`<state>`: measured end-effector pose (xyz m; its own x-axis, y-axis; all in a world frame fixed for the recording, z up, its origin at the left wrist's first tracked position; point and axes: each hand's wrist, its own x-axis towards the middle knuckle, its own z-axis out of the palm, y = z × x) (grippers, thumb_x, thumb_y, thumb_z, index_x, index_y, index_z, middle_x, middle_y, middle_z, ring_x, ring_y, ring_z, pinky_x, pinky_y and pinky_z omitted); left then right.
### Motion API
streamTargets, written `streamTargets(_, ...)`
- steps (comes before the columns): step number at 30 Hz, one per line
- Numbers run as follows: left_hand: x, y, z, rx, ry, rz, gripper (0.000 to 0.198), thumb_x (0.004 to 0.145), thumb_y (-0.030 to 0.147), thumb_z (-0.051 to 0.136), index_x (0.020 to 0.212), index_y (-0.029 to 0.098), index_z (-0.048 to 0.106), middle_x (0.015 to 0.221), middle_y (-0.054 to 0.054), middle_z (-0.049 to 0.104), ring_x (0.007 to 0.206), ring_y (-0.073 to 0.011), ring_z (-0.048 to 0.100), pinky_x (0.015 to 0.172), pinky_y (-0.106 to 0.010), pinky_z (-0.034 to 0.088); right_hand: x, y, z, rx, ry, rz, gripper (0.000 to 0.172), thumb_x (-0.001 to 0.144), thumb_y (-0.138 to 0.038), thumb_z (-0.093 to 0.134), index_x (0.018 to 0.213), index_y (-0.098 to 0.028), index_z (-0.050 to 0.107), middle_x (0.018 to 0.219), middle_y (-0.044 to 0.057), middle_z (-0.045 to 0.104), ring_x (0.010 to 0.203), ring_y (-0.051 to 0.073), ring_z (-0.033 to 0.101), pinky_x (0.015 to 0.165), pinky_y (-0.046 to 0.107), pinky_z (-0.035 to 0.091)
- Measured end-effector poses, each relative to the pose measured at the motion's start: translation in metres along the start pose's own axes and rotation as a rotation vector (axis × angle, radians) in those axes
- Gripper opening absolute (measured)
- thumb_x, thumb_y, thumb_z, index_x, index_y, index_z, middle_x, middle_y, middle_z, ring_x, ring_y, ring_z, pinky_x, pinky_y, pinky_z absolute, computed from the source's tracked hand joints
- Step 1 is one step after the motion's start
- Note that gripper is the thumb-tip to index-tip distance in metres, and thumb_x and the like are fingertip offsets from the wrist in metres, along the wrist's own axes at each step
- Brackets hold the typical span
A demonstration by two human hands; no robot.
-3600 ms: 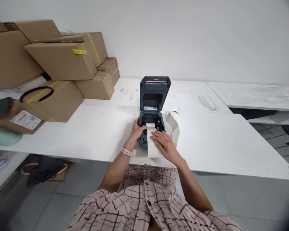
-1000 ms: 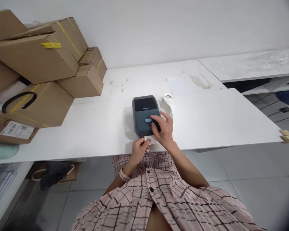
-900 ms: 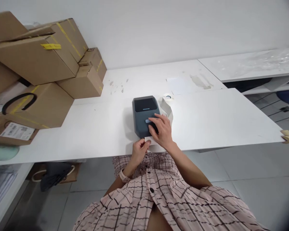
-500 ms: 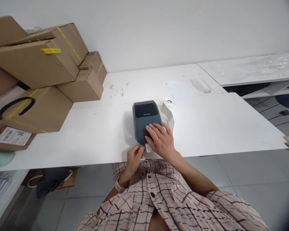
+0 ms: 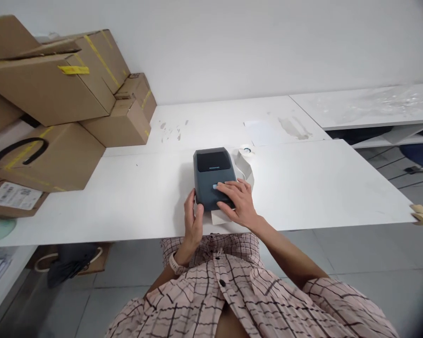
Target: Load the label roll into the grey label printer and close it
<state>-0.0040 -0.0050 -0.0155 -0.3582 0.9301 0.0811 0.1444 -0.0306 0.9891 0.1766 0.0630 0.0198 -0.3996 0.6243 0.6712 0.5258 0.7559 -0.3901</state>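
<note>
A dark grey label printer (image 5: 211, 171) sits closed near the front edge of the white table (image 5: 320, 188). A white paper strip (image 5: 217, 217) sticks out of its front. My right hand (image 5: 237, 202) lies flat on the lid's front right, fingers stretched out, fingertips by the small light button. My left hand (image 5: 192, 220) stands upright against the printer's front left corner, fingers straight and holding nothing. A loose white label roll (image 5: 246, 159) lies just right of the printer.
Stacked cardboard boxes (image 5: 56, 84) fill the left of the table, one with a black strap (image 5: 16, 149). A white sheet (image 5: 262, 132) lies farther back. A second white surface (image 5: 366, 105) stands at the right. A bag (image 5: 66, 265) sits on the floor.
The printer lid, open 3.6 s ago, is now closed. My left hand has let go of the paper strip and moved up against the printer's left front corner. My right hand stays on the lid.
</note>
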Motion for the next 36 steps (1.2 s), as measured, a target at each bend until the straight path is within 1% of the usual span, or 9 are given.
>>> streamTargets(4, -0.003, 0.002, 0.001, 0.017, -0.02, 0.015, 0.062, 0.104, 0.059, 0.038, 0.16, 0.033, 0.039, 0.173, -0.004, 0.03, 0.162, -0.0256, 0.023, 0.131, -0.042, 0.03, -0.024, -0.001, 0.009, 0.311, 0.132, 0.372, 0.06, 0.104, -0.051, 0.049, 0.159, -0.031, 0.037, 0.164, 0.009, 0.046, 0.154, 0.031, 0.039, 0.123, 0.057, 0.038)
streamTargets(7, 0.008, 0.013, -0.002, -0.007, -0.025, 0.096, 0.062, 0.104, 0.061, 0.034, 0.159, 0.034, 0.041, 0.172, -0.002, 0.034, 0.162, -0.0247, 0.025, 0.131, -0.042, 0.03, -0.029, -0.001, 0.008, 0.466, 0.183, 0.556, 0.058, 0.106, -0.055, 0.04, 0.16, -0.034, 0.034, 0.168, 0.008, 0.04, 0.154, 0.03, 0.04, 0.123, 0.056, 0.04)
streamTargets(10, 0.033, 0.035, -0.004, -0.068, -0.037, 0.232, 0.062, 0.104, 0.062, 0.033, 0.157, 0.033, 0.044, 0.168, -0.003, 0.041, 0.157, -0.0251, 0.035, 0.13, -0.044, 0.032, -0.007, 0.006, -0.002, 0.541, 0.205, 0.502, 0.059, 0.108, -0.059, 0.03, 0.161, -0.033, 0.032, 0.168, 0.009, 0.04, 0.154, 0.029, 0.041, 0.123, 0.054, 0.041)
streamTargets(14, 0.081, 0.053, -0.002, -0.04, -0.034, 0.299, 0.057, 0.102, 0.054, 0.048, 0.155, 0.033, 0.046, 0.166, -0.002, 0.044, 0.157, -0.0272, 0.035, 0.13, -0.046, 0.031, 0.057, 0.027, -0.014, 0.442, 0.179, 0.379, 0.064, 0.109, -0.058, 0.02, 0.165, -0.029, 0.019, 0.168, 0.015, 0.039, 0.151, 0.031, 0.046, 0.12, 0.057, 0.042)
streamTargets(19, 0.125, 0.03, 0.015, 0.081, -0.084, -0.024, 0.075, 0.088, 0.031, 0.072, 0.156, 0.024, 0.042, 0.165, -0.013, 0.044, 0.154, -0.0353, 0.038, 0.125, -0.048, 0.035, 0.126, 0.059, -0.005, 0.172, 0.115, 0.282, 0.065, 0.109, -0.053, 0.022, 0.168, -0.029, 0.006, 0.171, 0.014, 0.031, 0.15, 0.031, 0.044, 0.119, 0.054, 0.041)
streamTargets(23, 0.136, 0.014, 0.024, 0.115, -0.124, -0.045, 0.088, 0.074, 0.016, 0.08, 0.154, 0.021, 0.045, 0.146, -0.014, 0.062, 0.144, -0.0388, 0.05, 0.117, -0.047, 0.044, 0.14, 0.067, 0.005, -0.022, 0.116, 0.199, 0.061, 0.106, -0.047, 0.038, 0.162, -0.022, 0.032, 0.165, 0.015, 0.042, 0.146, 0.035, 0.045, 0.117, 0.055, 0.038)
streamTargets(26, 0.136, 0.011, 0.026, 0.118, -0.128, -0.031, 0.095, 0.069, 0.011, 0.081, 0.156, 0.02, 0.043, 0.143, -0.014, 0.065, 0.139, -0.0376, 0.055, 0.115, -0.046, 0.046, 0.134, 0.063, 0.014, -0.2, -0.11, 0.096, 0.04, 0.104, -0.026, 0.041, 0.132, -0.015, 0.067, 0.133, 0.016, 0.071, 0.122, 0.033, 0.063, 0.109, 0.05, 0.042)
streamTargets(30, 0.136, 0.007, 0.027, 0.092, -0.119, -0.056, 0.099, 0.069, 0.007, 0.076, 0.159, 0.022, 0.038, 0.144, -0.013, 0.064, 0.13, -0.0331, 0.062, 0.112, -0.045, 0.049, 0.123, 0.06, 0.035, -0.436, -0.619, -0.053, 0.022, 0.092, -0.014, 0.058, 0.098, -0.013, 0.079, 0.095, 0.016, 0.081, 0.101, 0.031, 0.07, 0.112, 0.05, 0.036)
streamTargets(36, 0.136, -0.002, 0.027, 0.03, -0.064, -0.045, 0.09, 0.071, 0.0, 0.061, 0.157, 0.02, 0.042, 0.153, -0.011, 0.059, 0.142, -0.0279, 0.055, 0.12, -0.043, 0.044, 0.125, 0.064, 0.051, -0.374, -0.847, -0.134, 0.026, 0.084, -0.009, 0.062, 0.096, -0.02, 0.082, 0.082, 0.008, 0.08, 0.094, 0.026, 0.073, 0.118, 0.052, 0.028)
